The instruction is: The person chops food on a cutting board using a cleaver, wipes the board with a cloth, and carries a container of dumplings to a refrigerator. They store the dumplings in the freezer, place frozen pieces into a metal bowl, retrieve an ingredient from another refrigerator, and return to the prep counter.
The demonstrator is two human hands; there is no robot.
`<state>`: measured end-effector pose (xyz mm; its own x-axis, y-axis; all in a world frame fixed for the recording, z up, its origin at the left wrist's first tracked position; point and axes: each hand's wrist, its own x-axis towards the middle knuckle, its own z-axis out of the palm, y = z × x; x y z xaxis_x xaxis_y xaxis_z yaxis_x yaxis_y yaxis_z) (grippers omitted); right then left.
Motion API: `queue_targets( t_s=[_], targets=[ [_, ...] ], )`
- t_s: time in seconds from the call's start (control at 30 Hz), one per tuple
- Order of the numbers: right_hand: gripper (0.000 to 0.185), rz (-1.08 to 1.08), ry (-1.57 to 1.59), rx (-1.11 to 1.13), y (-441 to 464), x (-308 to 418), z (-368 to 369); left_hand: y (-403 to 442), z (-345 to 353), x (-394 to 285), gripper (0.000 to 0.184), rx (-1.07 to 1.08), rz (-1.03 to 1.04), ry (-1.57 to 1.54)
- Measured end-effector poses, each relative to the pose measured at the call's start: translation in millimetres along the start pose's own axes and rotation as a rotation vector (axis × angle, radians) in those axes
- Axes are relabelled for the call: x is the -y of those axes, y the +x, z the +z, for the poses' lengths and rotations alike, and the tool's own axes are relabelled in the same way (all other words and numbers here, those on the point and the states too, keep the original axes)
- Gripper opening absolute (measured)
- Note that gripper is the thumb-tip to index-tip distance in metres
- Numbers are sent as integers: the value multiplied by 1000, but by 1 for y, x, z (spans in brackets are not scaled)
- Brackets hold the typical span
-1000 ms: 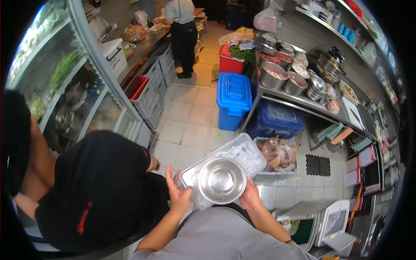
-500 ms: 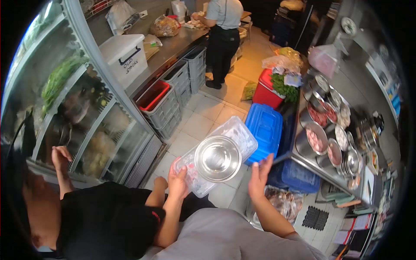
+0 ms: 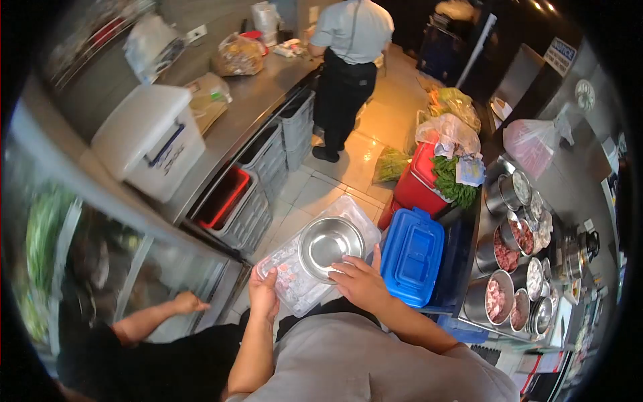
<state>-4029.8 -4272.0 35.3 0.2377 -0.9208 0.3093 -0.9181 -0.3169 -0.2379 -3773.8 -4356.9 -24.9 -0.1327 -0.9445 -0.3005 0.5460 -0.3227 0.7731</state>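
Observation:
A clear plastic container [image 3: 284, 276] with a frosty-looking surface and pinkish bits showing is in front of my body. My left hand [image 3: 264, 296] is closed on its left end, thumb on top. On the container sits a shiny round steel bowl [image 3: 328, 242], which looks bare inside. My right hand [image 3: 365, 285] has its fingertips over the bowl's near right rim, with the thumb raised by the container's right end. What lies under the right palm is hidden.
A blue lidded bin [image 3: 414, 258] and a red cooler [image 3: 422, 181] stand at right, beside a counter of steel pots [image 3: 494, 298] with raw meat. At left, a co-worker's arm [image 3: 157, 320] is near the glass-door fridge [image 3: 127, 208]. Another person [image 3: 348, 67] stands at the far counter.
My right hand has come in from the right onto the bowl's rim. My view has turned somewhat. The co-worker's arm at left now reaches forward by the fridge.

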Motion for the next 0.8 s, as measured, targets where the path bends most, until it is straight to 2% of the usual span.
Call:
queue_targets(
  t_s=[0.13, 0.33, 0.4, 0.47, 0.53, 0.6, 0.73, 0.8],
  targets=[
    [26, 105, -40, -2, 39, -71, 8, 74, 65, 8, 30, 76, -40, 18],
    [20, 204, 32, -81, 94, -209, 5, 223, 155, 61, 21, 142, -275, 14],
    [21, 220, 66, -105, 112, -264, -7, 266, 207, 69, 18, 134, -287, 23],
    [27, 263, 45, -219, 125, -310, -23, 319, 236, 87, 18, 264, -361, -21],
    [33, 307, 113, -286, 141, -357, -43, 372, 272, 98, 16, 298, -379, 50],
    [38, 338, 122, -418, 141, -398, -55, 413, 315, 108, 14, 284, -401, 116],
    [39, 541, 89, -487, 143, -467, -88, 489, 370, 157, 14, 349, -470, 163],
    [40, 636, 90, -518, 132, -493, -90, 510, 415, 170, 17, 243, -514, 88]
  ],
)
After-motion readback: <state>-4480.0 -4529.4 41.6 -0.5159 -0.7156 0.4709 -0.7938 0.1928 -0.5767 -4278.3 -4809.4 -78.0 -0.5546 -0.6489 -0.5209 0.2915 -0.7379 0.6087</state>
